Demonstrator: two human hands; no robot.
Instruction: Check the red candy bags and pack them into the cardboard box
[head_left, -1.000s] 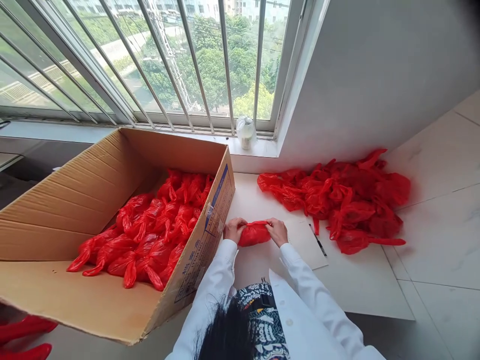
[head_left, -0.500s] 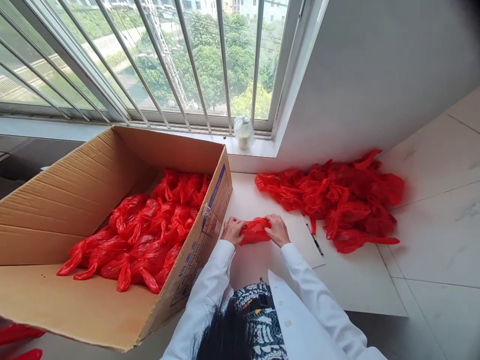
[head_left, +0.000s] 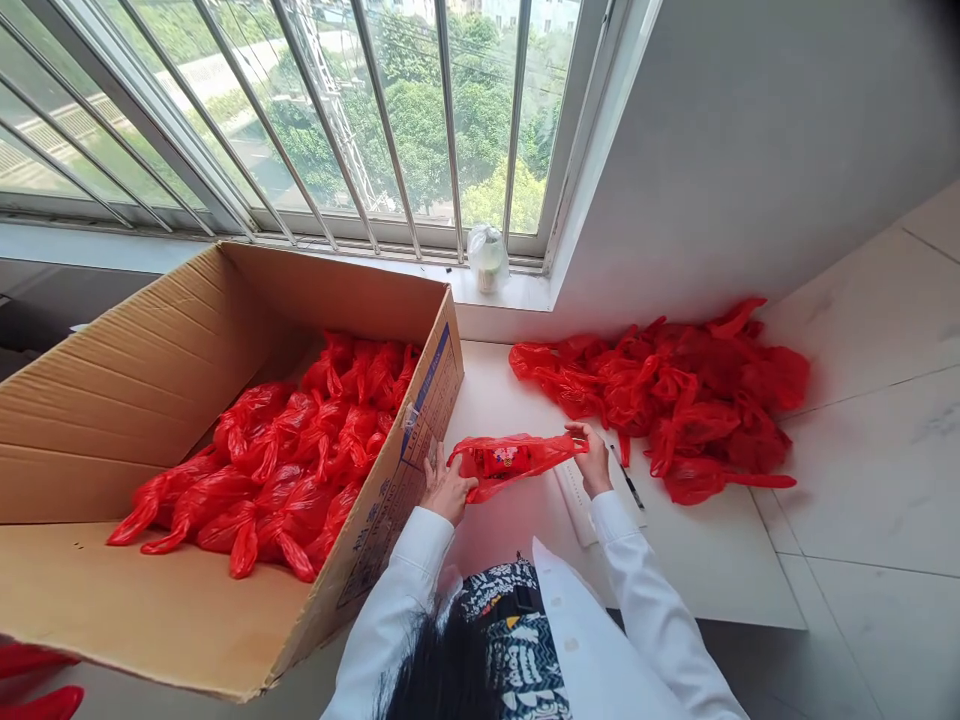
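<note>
Beside a barred window (head_left: 412, 130), we see a person in white sleeves holding a red bag (head_left: 517, 480) stretched between two bare hands, over the table (head_left: 720, 575), about midway between its back and front edges. The left hand (head_left: 446, 488) is clamped on the bag's left end, with some fingers spread; the right hand (head_left: 592, 462) pinches the right end of its rim. The bag's mouth gapes toward us, and a red packet (head_left: 506, 457) with a bright print shows inside.

At the table's left side, just beside the left hand, we find a large cardboard box (head_left: 150, 600) bearing a bed of knotted bags (head_left: 262, 460), also red. A pile of red bags (head_left: 682, 400) covers the table's back right corner, against the wall (head_left: 750, 150). Paper (head_left: 576, 505) lies beneath the right hand, and a black pen (head_left: 631, 484) rests just to its right. On the sill (head_left: 525, 292), we spot a small container (head_left: 489, 265) wrapped in clear plastic, and more red plastic (head_left: 49, 703) shows beyond the box's near left edge.
</note>
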